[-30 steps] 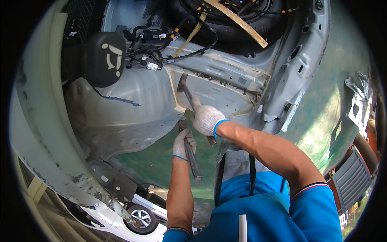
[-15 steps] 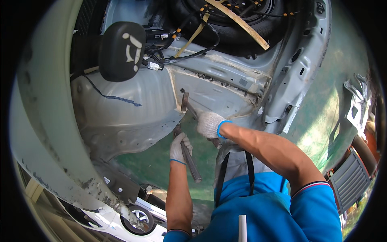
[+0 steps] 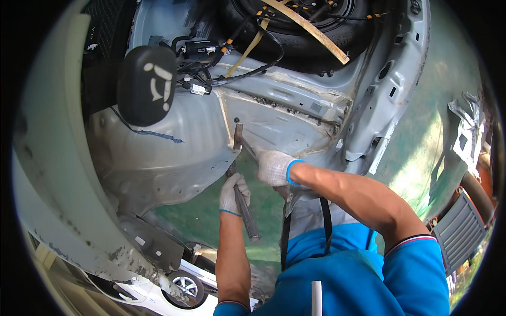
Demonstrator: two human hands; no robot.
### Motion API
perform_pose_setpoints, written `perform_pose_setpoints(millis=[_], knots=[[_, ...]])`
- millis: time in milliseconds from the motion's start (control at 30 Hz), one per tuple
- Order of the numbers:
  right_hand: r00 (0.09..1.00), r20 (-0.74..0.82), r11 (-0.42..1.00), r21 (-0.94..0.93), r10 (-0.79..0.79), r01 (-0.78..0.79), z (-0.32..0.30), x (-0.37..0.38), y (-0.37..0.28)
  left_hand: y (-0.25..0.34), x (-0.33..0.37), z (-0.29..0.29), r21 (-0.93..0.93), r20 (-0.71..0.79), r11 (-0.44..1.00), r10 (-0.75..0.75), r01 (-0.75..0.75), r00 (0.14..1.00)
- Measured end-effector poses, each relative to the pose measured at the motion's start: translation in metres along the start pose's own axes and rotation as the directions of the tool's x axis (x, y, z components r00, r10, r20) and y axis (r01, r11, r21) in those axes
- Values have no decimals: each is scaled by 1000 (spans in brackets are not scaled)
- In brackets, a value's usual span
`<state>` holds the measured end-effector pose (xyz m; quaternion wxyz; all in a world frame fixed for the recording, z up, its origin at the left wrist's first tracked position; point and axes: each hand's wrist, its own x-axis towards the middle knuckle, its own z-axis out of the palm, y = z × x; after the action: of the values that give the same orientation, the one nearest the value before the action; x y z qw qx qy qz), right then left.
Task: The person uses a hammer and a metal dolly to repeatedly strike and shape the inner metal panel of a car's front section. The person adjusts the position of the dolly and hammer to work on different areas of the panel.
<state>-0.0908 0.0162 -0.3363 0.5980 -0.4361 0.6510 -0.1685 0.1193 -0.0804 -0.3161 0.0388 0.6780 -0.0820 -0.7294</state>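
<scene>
My right hand (image 3: 275,167), in a white knitted glove with a blue cuff, is closed around the shaft of a hammer (image 3: 238,138). Its head lies against or just over the panel edge, where the rounded wheel arch (image 3: 163,145) meets the flat grey panel (image 3: 274,129). Lower and to the left, my left hand (image 3: 234,196), also gloved, grips a dark metal bar (image 3: 249,221). The bar slants from beside the panel's lower edge down to the right. Its upper end is partly hidden, so I cannot tell its shape there.
A spare tyre (image 3: 348,42) with a wooden strip (image 3: 313,29) across it lies at the top. Black cables (image 3: 211,73) run beside it. A black pad (image 3: 146,87) hangs at upper left. The car's grey pillar (image 3: 68,174) curves along the left. Green floor (image 3: 200,221) shows below.
The hammer head has shifted very slightly left and down. Both hands keep their grips. The black pad appears lower and farther left, and the whole view has shifted a little.
</scene>
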Motion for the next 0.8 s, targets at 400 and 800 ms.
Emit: perform_pose_setpoints(millis=[400, 800], knots=[[1000, -2, 978, 207, 3, -3, -26, -14, -9, 1, -7, -2, 46, -42, 999, -22, 24, 999], [996, -28, 942, 329, 87, -73, -48, -44, -30, 1, -1, 7, -27, -27, 994, -108, 107, 994]])
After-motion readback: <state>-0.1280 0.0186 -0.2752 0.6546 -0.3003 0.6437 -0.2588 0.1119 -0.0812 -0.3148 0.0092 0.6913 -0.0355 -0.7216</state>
